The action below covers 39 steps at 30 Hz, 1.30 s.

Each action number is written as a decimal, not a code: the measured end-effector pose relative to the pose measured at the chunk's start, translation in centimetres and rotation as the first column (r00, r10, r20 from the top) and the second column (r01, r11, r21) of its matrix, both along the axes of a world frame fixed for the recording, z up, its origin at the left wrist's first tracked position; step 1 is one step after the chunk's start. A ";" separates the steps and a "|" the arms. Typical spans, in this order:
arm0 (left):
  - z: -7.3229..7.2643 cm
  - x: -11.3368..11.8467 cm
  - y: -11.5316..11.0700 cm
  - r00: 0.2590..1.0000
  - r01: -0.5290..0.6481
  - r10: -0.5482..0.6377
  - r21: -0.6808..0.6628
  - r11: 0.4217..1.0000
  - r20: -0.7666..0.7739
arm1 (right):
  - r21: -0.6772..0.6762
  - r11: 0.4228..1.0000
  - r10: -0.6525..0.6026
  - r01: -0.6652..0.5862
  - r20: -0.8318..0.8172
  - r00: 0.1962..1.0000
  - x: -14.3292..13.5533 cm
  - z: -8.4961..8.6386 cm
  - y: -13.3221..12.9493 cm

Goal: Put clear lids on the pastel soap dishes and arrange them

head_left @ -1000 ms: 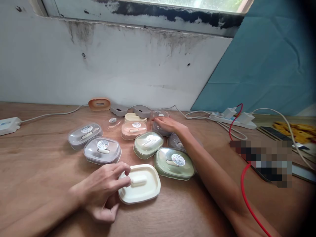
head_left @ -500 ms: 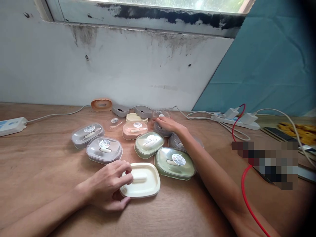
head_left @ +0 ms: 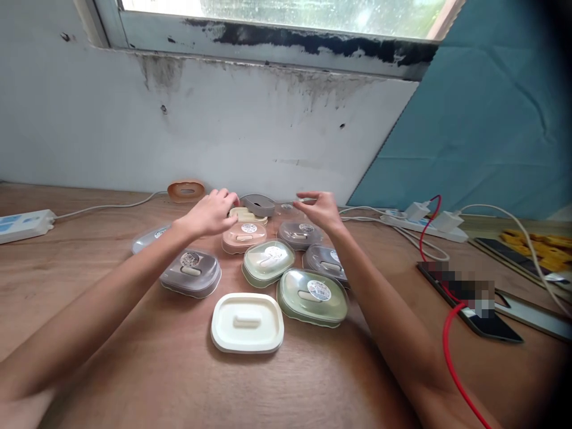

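Note:
My left hand (head_left: 213, 213) is over the back of the table, fingers curved and apart, beside a cream tray (head_left: 248, 215) and a grey open piece (head_left: 260, 205). My right hand (head_left: 318, 208) hovers near a clear lid (head_left: 286, 210), thumb and fingers apart with nothing visible between them. In front lies a cream oval soap dish base (head_left: 247, 322) with a raised bar, uncovered. Around it are clear-lidded, labelled soap dishes: pink (head_left: 243, 238), green (head_left: 268, 262), another green (head_left: 313, 298), and several grey, including one (head_left: 191, 273) under my left forearm.
An orange open piece (head_left: 186, 190) leans by the wall. Power strips stand at the left (head_left: 27, 225) and right (head_left: 424, 225), with white cables. A red cable (head_left: 451, 351) crosses near my right arm, and a dark phone (head_left: 496, 330) lies beyond it.
My left hand has let go of the cream base and moved up to the back row. My right hand has lifted off the clear lid and shifted slightly right. The clear cover over the base is gone.

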<state>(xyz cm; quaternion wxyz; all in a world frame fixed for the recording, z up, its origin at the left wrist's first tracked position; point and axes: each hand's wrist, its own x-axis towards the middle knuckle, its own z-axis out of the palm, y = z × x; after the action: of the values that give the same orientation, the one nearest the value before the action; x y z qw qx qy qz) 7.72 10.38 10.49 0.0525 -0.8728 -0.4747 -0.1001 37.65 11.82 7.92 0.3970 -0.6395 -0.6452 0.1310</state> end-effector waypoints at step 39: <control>-3.9 6.1 -18.0 0.907 0.402 -0.419 0.375 0.836 -0.039 | -0.588 0.496 0.839 -0.639 0.137 0.526 -5.7 7.2 -12.8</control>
<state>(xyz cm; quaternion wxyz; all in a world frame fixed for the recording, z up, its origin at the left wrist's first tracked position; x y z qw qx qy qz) 13.84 -7.57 6.59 0.1848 -0.9253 -0.2499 -0.2171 31.93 -0.93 15.16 -0.0125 -0.3759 -0.8741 0.3074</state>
